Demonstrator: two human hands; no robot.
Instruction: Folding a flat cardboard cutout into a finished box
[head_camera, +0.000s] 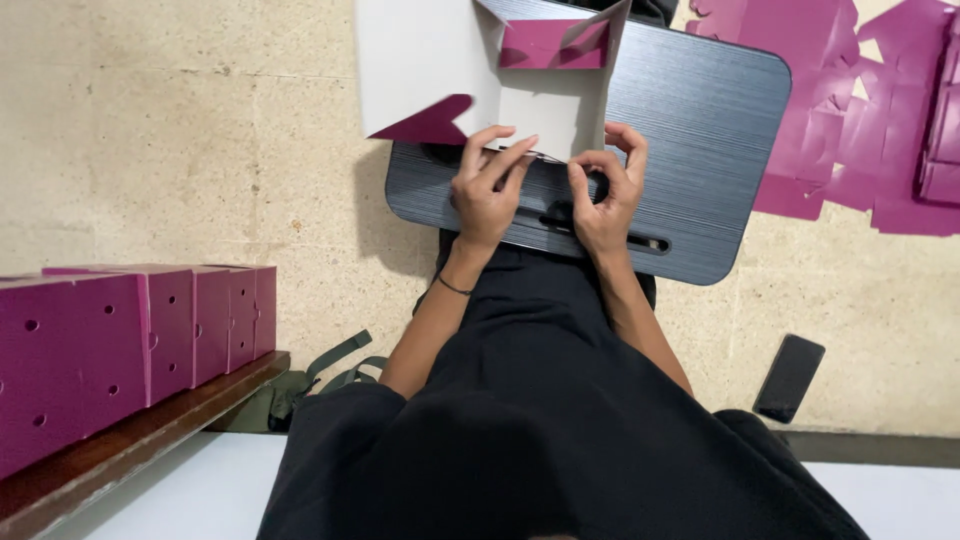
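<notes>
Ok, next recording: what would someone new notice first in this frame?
Probably the half-folded magenta and white cardboard box blank at top centre, lying on a dark grey rounded lap desk, with the left hand and right hand pinching its near edge. Then the row of finished magenta perforated boxes on the wooden ledge at lower left, and the flat magenta cardboard cut-outs spread on the floor at upper right.

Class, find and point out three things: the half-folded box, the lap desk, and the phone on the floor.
box (545, 110), head view, white inner panel
lap desk (700, 130), head view, bare dark top
phone (789, 377), head view, screen middle
</notes>
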